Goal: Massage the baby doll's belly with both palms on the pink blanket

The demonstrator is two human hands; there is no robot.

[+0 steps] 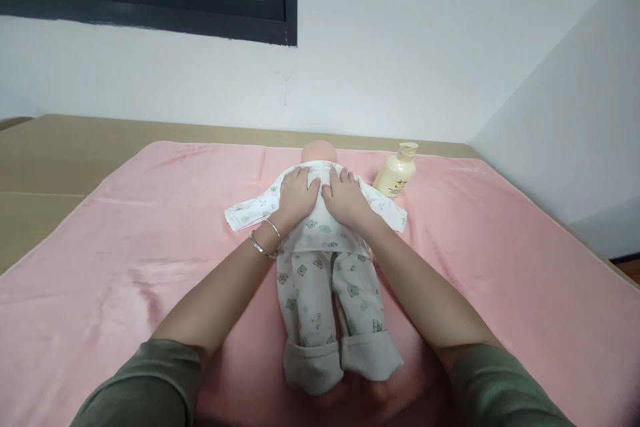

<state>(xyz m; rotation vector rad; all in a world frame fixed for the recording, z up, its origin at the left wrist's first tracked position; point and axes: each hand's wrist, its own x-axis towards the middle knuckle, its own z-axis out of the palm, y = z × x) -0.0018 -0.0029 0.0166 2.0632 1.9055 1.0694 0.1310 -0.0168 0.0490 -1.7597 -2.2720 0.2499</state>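
Note:
A doll (pixel 319 151) in a white printed top (pixel 320 230) and matching trousers (pixel 313 293) with turned-up cuffs lies on a pink cloth (pixel 200 227). Its head is at the far end, its feet toward me, and its sleeves reach out to both sides. My left hand (pixel 299 195) rests on the left of the upper top, fingers laid out and thumb apart. On the right of the same area lies my right hand (pixel 345 197), its fingers also spread on the fabric. The two thumbs are close together. Neither hand grips anything.
A cream pump bottle (pixel 396 172) leans slightly on the pink cloth, by the doll's right-hand sleeve in the view. Wooden tabletop (pixel 65 147) shows at the left and back. Behind it is a white wall with a dark-framed window (pixel 280 13).

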